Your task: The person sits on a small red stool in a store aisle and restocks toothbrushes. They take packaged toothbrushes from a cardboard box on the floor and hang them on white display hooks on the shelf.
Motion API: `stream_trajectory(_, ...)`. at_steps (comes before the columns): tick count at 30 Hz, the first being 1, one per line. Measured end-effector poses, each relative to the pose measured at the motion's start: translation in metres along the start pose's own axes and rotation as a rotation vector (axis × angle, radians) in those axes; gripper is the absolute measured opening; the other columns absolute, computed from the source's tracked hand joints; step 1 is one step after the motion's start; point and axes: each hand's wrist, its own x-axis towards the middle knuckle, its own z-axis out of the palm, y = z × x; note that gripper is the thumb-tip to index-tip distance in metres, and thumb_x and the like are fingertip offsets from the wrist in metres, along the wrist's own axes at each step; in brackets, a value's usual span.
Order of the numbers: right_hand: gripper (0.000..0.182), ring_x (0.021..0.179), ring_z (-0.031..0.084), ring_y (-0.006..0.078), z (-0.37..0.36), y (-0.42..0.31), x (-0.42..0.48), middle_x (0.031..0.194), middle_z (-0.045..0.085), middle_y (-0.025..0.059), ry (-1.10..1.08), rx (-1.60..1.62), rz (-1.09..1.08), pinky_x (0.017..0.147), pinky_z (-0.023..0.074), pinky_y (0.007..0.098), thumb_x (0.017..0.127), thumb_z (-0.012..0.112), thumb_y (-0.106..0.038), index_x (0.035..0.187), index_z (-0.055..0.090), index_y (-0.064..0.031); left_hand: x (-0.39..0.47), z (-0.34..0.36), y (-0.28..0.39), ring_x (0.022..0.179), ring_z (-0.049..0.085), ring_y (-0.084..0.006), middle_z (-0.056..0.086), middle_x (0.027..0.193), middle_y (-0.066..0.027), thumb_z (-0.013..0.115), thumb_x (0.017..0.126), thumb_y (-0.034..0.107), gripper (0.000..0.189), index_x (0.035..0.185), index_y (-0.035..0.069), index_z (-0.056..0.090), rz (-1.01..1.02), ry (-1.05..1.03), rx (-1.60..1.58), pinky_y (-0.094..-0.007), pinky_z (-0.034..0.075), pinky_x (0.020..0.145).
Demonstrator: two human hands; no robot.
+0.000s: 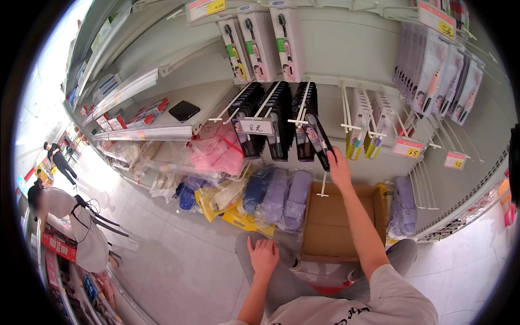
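My right hand grips the lower end of a black packaged toothbrush, which tilts at the front of a row hanging from a white display hook. Whether its top is still on the hook I cannot tell. More black toothbrush packs hang in rows to the left, behind a price card. My left hand rests on my left knee with nothing in it, its fingers partly spread. Packs with green and white toothbrushes hang to the right of my right hand.
A cardboard box stands open on the floor before me, between bagged purple slippers and more slippers. A black phone lies on the left shelf. Bare hooks project at right. A person bends over a shelf at left; another stands farther off.
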Motion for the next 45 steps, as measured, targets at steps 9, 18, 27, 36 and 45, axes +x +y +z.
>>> stream_trajectory(9,0.042,0.078,0.057,0.0412,0.028,0.002,0.008,0.076,0.060,0.0222,-0.042,-0.383,0.165,0.069,0.0443,0.0447,0.091,0.044,-0.042,0.087,0.060,-0.0033,0.000,0.003,-0.001,0.083,0.057,-0.0183,0.060,0.074,-0.0010,0.061,0.073,0.012,0.007,0.079,0.011,0.063,0.016,0.017,0.014,-0.0510,0.024,0.106)
stream_trajectory(18,0.037,0.095,0.060,0.0320,0.017,0.027,-0.027,0.105,0.061,0.0195,-0.085,-0.394,0.019,0.081,0.0476,0.0397,0.085,0.058,-0.024,0.112,0.055,0.0017,0.002,0.003,0.003,0.084,0.058,-0.0196,0.062,0.075,-0.0017,0.060,0.073,0.011,0.005,0.077,0.010,0.062,0.008,-0.002,0.030,-0.0504,0.024,0.106)
stream_trajectory(27,0.018,0.082,0.062,0.0259,-0.041,-0.091,-0.096,0.091,0.065,0.0107,-0.459,0.354,0.151,0.074,0.0489,0.0325,0.083,0.057,-0.010,0.098,0.062,0.0000,0.000,0.004,0.002,0.083,0.057,-0.0187,0.061,0.075,-0.0009,0.060,0.074,0.011,0.005,0.077,0.010,0.062,0.019,-0.006,0.065,-0.0521,0.024,0.106)
stream_trajectory(36,0.015,0.078,0.062,0.0173,-0.140,-0.288,-0.113,0.092,0.066,0.0046,-0.456,1.347,-0.481,0.071,0.0481,0.0380,0.085,0.061,-0.016,0.099,0.065,-0.0118,-0.002,0.004,0.005,0.083,0.057,-0.0199,0.061,0.076,-0.0026,0.058,0.075,0.012,0.004,0.078,0.010,0.061,-0.002,-0.027,0.099,-0.0516,0.023,0.106)
stream_trajectory(45,0.010,0.077,0.062,0.0121,-0.159,-0.287,-0.102,0.090,0.066,-0.0025,-0.529,1.363,-0.838,0.070,0.0478,0.0320,0.082,0.061,-0.010,0.081,0.068,-0.0157,0.076,0.006,0.043,0.103,0.050,-0.0349,0.053,0.112,-0.0150,0.060,0.072,0.005,0.037,0.109,0.006,0.054,0.101,0.080,-0.286,-0.0443,0.036,0.095)
